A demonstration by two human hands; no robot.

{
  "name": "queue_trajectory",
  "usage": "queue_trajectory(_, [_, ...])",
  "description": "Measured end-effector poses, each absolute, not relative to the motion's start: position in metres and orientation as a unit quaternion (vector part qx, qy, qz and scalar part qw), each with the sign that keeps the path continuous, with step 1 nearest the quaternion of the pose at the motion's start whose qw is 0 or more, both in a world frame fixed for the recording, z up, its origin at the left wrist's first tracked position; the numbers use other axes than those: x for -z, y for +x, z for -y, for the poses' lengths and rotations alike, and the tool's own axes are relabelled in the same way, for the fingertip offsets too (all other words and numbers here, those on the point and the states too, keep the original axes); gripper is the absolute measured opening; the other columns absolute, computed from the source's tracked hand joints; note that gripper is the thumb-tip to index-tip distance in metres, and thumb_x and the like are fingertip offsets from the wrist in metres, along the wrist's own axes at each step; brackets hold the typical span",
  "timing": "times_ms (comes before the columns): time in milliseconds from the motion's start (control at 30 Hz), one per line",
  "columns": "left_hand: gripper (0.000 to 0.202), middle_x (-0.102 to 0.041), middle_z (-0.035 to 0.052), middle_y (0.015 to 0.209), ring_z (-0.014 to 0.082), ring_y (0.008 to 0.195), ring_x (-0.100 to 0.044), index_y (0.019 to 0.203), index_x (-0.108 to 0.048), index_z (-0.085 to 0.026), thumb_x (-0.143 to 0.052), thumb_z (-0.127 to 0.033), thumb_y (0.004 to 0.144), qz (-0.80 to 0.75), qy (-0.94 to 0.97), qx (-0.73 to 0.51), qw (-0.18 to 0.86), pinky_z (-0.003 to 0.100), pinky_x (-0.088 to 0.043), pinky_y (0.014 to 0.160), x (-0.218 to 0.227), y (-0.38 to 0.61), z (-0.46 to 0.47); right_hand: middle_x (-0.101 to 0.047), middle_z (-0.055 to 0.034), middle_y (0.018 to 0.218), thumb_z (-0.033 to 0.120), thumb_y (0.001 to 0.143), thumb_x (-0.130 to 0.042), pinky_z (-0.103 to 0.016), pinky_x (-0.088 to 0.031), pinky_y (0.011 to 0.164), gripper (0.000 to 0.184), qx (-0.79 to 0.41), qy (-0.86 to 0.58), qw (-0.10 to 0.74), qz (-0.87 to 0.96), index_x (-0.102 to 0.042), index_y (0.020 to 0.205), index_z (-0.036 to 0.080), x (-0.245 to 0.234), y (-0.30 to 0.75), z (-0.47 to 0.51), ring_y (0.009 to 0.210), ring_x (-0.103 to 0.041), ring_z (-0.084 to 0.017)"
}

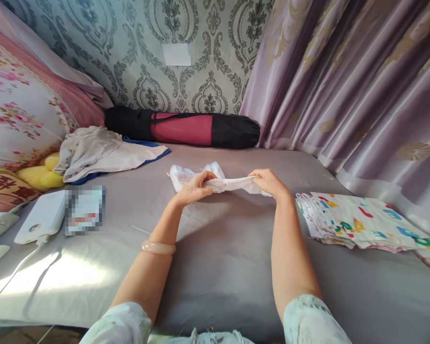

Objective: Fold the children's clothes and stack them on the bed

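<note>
Right at the centre of the clock, over the grey bed, it's the white cloth with a grip at each side: the left hand pinches it, the right hand nips its other end between thumb and fingers, and the stretch between runs nearly straight! A loose bunch spills out around the left hand's twelve o'clock, while a patterned stack lies between three and four, a rolled bag at eleven, and a crumpled shirt between nine and ten!
</note>
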State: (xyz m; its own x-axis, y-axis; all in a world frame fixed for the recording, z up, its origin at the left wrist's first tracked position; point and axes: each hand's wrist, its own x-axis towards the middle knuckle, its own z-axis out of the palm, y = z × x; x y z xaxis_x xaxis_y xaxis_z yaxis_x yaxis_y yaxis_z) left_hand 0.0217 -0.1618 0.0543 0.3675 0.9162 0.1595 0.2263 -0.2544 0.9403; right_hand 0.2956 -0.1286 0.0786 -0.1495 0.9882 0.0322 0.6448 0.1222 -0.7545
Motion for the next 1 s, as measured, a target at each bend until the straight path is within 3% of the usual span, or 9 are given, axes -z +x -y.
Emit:
queue_trajectory(233, [0.021, -0.055, -0.0014, 0.078, 0.0147, 0.071, -0.048, 0.086, -0.056, -0.02, -0.054, -0.015, 0.065, -0.45, 0.69, -0.429, 0.371, 0.025, -0.036, 0.061, -0.034, 0.039, 0.154, -0.063, 0.0034, 0.054, 0.015, 0.066, -0.064, -0.021, -0.039, 0.048, 0.008, -0.29, -0.611, 0.128, 0.726, -0.069, 0.064, 0.02, -0.053, 0.313, 0.116, 0.05, -0.055, -0.013])
queue_trajectory(300, [0.016, -0.055, -0.0015, 0.076, 0.0145, 0.07, -0.048, 0.084, -0.056, -0.02, -0.054, -0.016, 0.069, -0.46, 0.685, -0.438, 0.355, 0.025, -0.036, 0.061, -0.034, 0.043, 0.155, -0.067, 0.0018, 0.062, 0.018, 0.066, -0.07, -0.022, -0.043, 0.053, 0.006, -0.278, -0.595, 0.154, 0.738, -0.071, 0.071, 0.021, -0.051, 0.313, 0.115, 0.055, -0.059, -0.014])
queue_trajectory(367, [0.012, -0.056, -0.001, 0.076, 0.0149, 0.071, -0.05, 0.083, -0.057, -0.019, -0.054, -0.017, 0.072, -0.465, 0.688, -0.441, 0.34, 0.026, -0.037, 0.062, -0.036, 0.047, 0.156, -0.073, -0.0021, 0.081, 0.024, 0.069, -0.073, -0.025, -0.05, 0.065, 0.015, -0.27, -0.566, 0.22, 0.747, -0.073, 0.084, 0.021, -0.054, 0.307, 0.117, 0.071, -0.066, -0.018])
queue_trajectory(500, [0.014, -0.062, 0.0017, 0.083, 0.0171, 0.078, -0.055, 0.084, -0.064, -0.019, -0.054, -0.016, 0.074, -0.464, 0.699, -0.445, 0.314, 0.028, -0.041, 0.068, -0.043, 0.05, 0.158, -0.073, -0.0049, 0.103, 0.035, 0.085, -0.061, -0.033, -0.049, 0.088, 0.023, -0.312, -0.454, 0.293, 0.781, -0.073, 0.099, 0.021, -0.068, 0.275, 0.126, 0.097, -0.066, -0.02])
queue_trajectory(600, [0.016, -0.065, 0.0031, 0.087, 0.0183, 0.081, -0.057, 0.087, -0.069, -0.019, -0.056, -0.019, 0.076, -0.456, 0.696, -0.456, 0.316, 0.028, -0.042, 0.07, -0.047, 0.05, 0.159, -0.073, -0.003, 0.101, 0.038, 0.088, -0.059, -0.031, -0.049, 0.087, 0.026, -0.355, -0.39, 0.298, 0.796, -0.072, 0.101, 0.02, -0.074, 0.25, 0.131, 0.094, -0.065, -0.018])
queue_trajectory(767, [0.02, -0.06, -0.0018, 0.066, 0.0129, 0.061, -0.05, 0.097, -0.064, -0.018, -0.063, -0.027, 0.079, -0.459, 0.655, -0.482, 0.358, 0.026, -0.037, 0.06, -0.045, 0.048, 0.156, -0.071, -0.0004, 0.087, 0.043, 0.086, -0.062, -0.027, -0.048, 0.072, 0.028, -0.383, -0.38, 0.307, 0.784, -0.073, 0.097, 0.02, -0.071, 0.234, 0.133, 0.078, -0.063, -0.015])
queue_trajectory(933, [0.023, -0.065, 0.0031, 0.08, 0.0142, 0.07, -0.055, 0.089, -0.066, -0.018, -0.073, -0.034, 0.073, -0.462, 0.646, -0.502, 0.342, 0.025, -0.04, 0.063, -0.048, 0.036, 0.152, -0.069, 0.0001, 0.077, 0.04, 0.086, -0.059, -0.026, -0.045, 0.068, 0.024, -0.321, -0.427, 0.326, 0.78, -0.071, 0.082, 0.019, -0.068, 0.24, 0.127, 0.073, -0.061, -0.016])
queue_trajectory(1000, [0.023, -0.063, 0.0018, 0.075, 0.0134, 0.067, -0.052, 0.084, -0.068, -0.018, -0.074, -0.038, 0.074, -0.475, 0.638, -0.521, 0.31, 0.024, -0.038, 0.06, -0.053, 0.028, 0.153, -0.07, -0.0015, 0.079, 0.038, 0.087, -0.056, -0.027, -0.045, 0.07, 0.023, -0.277, -0.46, 0.354, 0.766, -0.069, 0.082, 0.019, -0.068, 0.245, 0.124, 0.075, -0.062, -0.017])
